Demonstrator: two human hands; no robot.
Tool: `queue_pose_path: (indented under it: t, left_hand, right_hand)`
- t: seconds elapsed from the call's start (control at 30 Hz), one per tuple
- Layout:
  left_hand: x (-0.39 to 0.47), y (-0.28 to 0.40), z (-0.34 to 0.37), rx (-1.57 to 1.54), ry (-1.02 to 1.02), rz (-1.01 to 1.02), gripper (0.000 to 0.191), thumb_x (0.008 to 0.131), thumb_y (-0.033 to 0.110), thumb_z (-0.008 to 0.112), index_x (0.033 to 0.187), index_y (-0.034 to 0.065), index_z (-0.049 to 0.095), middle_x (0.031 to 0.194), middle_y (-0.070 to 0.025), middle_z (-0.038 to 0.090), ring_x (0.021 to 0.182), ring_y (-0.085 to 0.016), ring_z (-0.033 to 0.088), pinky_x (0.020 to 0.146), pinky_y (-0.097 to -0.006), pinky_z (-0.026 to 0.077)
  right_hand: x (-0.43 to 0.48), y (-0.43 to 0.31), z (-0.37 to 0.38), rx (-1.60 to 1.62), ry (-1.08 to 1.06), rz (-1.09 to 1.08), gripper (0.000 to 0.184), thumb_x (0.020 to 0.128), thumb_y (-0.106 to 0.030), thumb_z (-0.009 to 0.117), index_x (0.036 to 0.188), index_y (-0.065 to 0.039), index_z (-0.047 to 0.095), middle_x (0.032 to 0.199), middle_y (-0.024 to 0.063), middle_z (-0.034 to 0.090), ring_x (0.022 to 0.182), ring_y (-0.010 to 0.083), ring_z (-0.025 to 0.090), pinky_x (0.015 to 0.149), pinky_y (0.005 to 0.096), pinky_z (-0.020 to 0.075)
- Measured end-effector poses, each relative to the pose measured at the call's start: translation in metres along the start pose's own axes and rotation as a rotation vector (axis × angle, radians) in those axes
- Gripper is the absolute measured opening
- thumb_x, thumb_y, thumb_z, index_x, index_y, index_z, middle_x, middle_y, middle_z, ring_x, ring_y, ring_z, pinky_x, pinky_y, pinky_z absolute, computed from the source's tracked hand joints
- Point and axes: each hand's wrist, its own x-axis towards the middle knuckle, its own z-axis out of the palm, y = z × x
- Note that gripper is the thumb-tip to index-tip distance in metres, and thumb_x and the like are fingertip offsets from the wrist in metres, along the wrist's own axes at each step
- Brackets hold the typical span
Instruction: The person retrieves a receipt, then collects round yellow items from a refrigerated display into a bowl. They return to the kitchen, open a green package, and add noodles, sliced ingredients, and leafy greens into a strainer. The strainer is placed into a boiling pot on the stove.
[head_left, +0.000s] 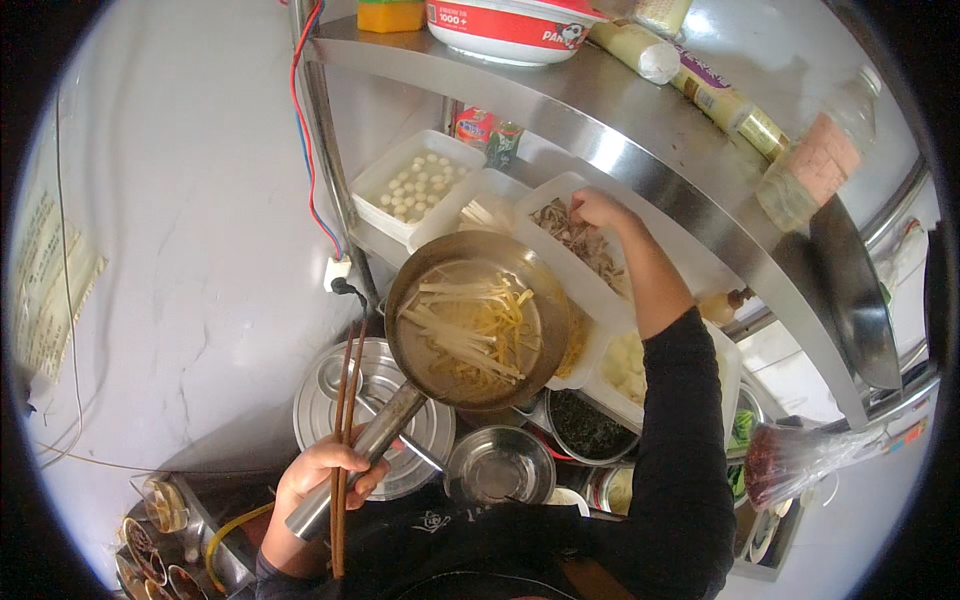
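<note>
My left hand (330, 465) grips the metal handle of a frying pan (401, 277) and a pair of long wooden chopsticks (346, 420) together. The pan is held over the counter, with pale enoki mushrooms (457, 337) and yellow strips (514, 304) lying in it. Up and to the right, my right hand (596, 208) reaches into a white plastic tub of grey-brown mushroom pieces (559, 225). Its fingertips are down among the pieces; whether they hold any cannot be told.
Beside the pan stand a tub of small white balls in liquid (420, 187), a steel bowl (501, 465) and a round metal lid (315, 420). A steel shelf (615, 142) overhangs the tubs. At lower left are several sauce containers (142, 551); a plastic bag (787, 457) hangs right.
</note>
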Motion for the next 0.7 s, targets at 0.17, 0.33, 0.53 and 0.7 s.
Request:
queue_pose_path:
  t: [0.17,0.33,0.53,0.7]
  left_hand:
    - [0.001,0.0,-0.008,-0.023,-0.044,-0.034,0.046,0.083,0.011,0.052,0.124,-0.0081,0.045,0.063,-0.0092,0.048,0.042,-0.016,0.05,0.039,-0.024,0.045]
    - [0.007,0.0,-0.01,-0.001,-0.027,-0.034,0.045,0.083,0.014,0.053,0.123,-0.0056,0.045,0.063,-0.0082,0.048,0.042,-0.016,0.05,0.038,-0.0242,0.044]
    - [0.008,0.002,-0.006,-0.042,-0.054,-0.023,0.048,0.082,0.016,0.054,0.123,-0.0064,0.046,0.062,-0.0084,0.047,0.041,-0.017,0.049,0.037,-0.0252,0.042]
    - [-0.001,0.0,-0.004,-0.081,0.02,0.046,0.045,0.083,0.01,0.05,0.121,-0.0125,0.042,0.058,-0.0108,0.047,0.038,-0.019,0.053,0.032,-0.0245,0.045]
  right_hand:
    - [-0.051,-0.002,-0.015,0.542,0.099,-0.22,0.023,0.082,-0.018,0.066,0.101,-0.007,0.059,0.089,0.0038,0.061,0.079,0.0161,0.062,0.065,0.0331,0.0539]
    - [-0.119,-0.059,-0.014,0.649,-0.091,-0.317,0.038,0.084,-0.028,0.067,0.116,-0.012,0.058,0.097,0.0037,0.06,0.082,0.015,0.061,0.071,0.0316,0.0531]
    - [-0.086,-0.067,0.016,0.039,0.037,-0.209,0.04,0.084,-0.019,0.065,0.122,-0.009,0.058,0.106,0.0096,0.062,0.084,0.0225,0.063,0.073,0.0337,0.0529]
    - [-0.03,-0.03,0.056,-0.214,0.153,-0.388,0.024,0.078,-0.005,0.062,0.101,-0.005,0.068,0.092,0.0187,0.068,0.095,0.0283,0.065,0.079,0.0384,0.0523]
